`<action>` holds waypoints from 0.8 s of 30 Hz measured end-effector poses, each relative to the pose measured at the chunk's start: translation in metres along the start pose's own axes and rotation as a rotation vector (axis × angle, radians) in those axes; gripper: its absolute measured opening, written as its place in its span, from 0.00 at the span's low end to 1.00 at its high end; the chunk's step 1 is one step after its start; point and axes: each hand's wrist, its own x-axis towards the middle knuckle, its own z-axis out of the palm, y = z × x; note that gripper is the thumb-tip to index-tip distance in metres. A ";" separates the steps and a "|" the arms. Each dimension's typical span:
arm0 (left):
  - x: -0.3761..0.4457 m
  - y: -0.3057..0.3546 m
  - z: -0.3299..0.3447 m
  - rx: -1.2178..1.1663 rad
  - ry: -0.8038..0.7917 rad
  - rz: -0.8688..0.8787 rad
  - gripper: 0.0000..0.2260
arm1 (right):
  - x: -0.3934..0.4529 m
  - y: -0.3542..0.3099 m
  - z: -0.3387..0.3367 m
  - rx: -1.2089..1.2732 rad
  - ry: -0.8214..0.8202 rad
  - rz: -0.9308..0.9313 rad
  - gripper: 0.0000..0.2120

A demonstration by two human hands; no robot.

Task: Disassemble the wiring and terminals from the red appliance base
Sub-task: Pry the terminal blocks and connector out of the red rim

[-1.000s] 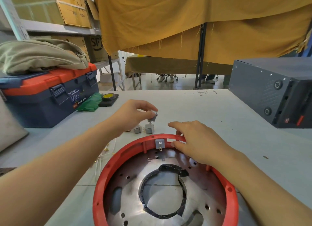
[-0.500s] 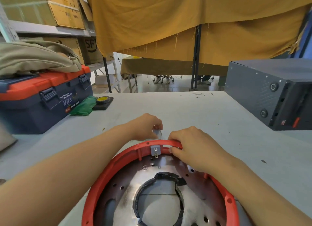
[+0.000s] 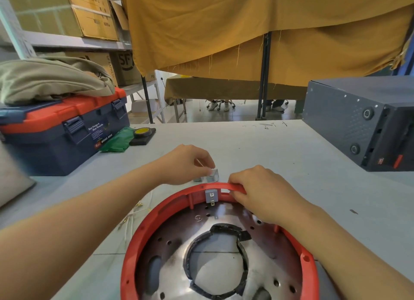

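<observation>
Nearest the camera, the red appliance base (image 3: pixel 143 228) lies on the pale grey worktop (image 3: pixel 280 151), a round ring of smooth red plastic with small holes along its rim. Inside it sits a shiny metal plate (image 3: pixel 215 275), drilled with round holes and cut by a jagged dark circular opening at its middle. A small grey terminal block (image 3: pixel 211 195) with metal tabs is fixed to the inner wall at the ring's far edge.

The right hand (image 3: pixel 266 194) grips that far rim just right of the block, its fingers curled over the red plastic edge. Left of the ring, thin pale wires (image 3: pixel 131 216) with brass ends lie loose on the worktop.

Just beyond the rim, the left hand (image 3: pixel 186 165) is bent down, its thumb and fingers pinching a small grey metal terminal piece (image 3: pixel 214 173), boxy and shiny. Two more small grey pieces (image 3: pixel 201 178) rest on the worktop beside it, partly hidden under the hand.

Farther left stands a navy plastic toolbox (image 3: pixel 65 133) with an orange lid, a crumpled khaki cloth bag (image 3: pixel 51 80) heaped on top. A green plastic bag (image 3: pixel 116 140) and a roll of yellow tape (image 3: pixel 141 132) on a black pad lie beside it. To the far right sits a dark grey metal box (image 3: pixel 349 118) with perforated sides. Behind hang a mustard fabric curtain (image 3: pixel 246 30) and shelves of cardboard boxes (image 3: pixel 89 10).
</observation>
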 end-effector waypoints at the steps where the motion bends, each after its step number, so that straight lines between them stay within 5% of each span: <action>1: -0.009 0.002 -0.002 -0.032 -0.001 0.003 0.06 | 0.000 -0.001 0.000 -0.013 0.001 0.001 0.06; 11: -0.058 0.013 0.008 -0.022 0.032 -0.044 0.13 | -0.003 -0.008 0.000 -0.151 -0.019 0.050 0.08; 18: -0.051 0.027 0.027 0.030 0.149 -0.005 0.09 | -0.010 -0.010 -0.004 -0.218 -0.003 0.110 0.10; 24: -0.048 0.027 0.026 -0.053 0.135 0.041 0.09 | -0.005 -0.006 -0.018 0.091 -0.062 0.099 0.07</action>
